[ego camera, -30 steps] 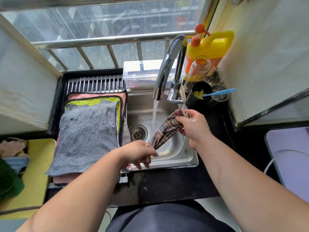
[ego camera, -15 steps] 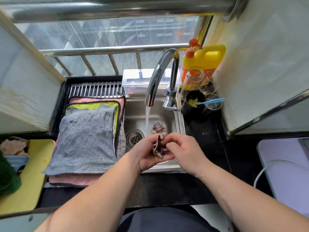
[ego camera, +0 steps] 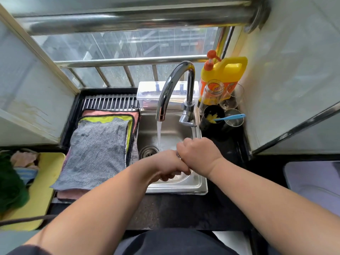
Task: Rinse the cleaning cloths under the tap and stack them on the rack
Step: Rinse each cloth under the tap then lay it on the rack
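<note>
My left hand (ego camera: 165, 166) and right hand (ego camera: 197, 153) were both in a tight, curled grip, right over left, above the front half of the sink (ego camera: 184, 188), near its front rim. Only a sliver of the cloth (ego camera: 178, 155) showed between them. The tap (ego camera: 173, 85) ran just behind. Stacked cloths (ego camera: 97, 151) covered the rack (ego camera: 110, 103) along the sink's left edge; bare bars showed at its far end.
</note>
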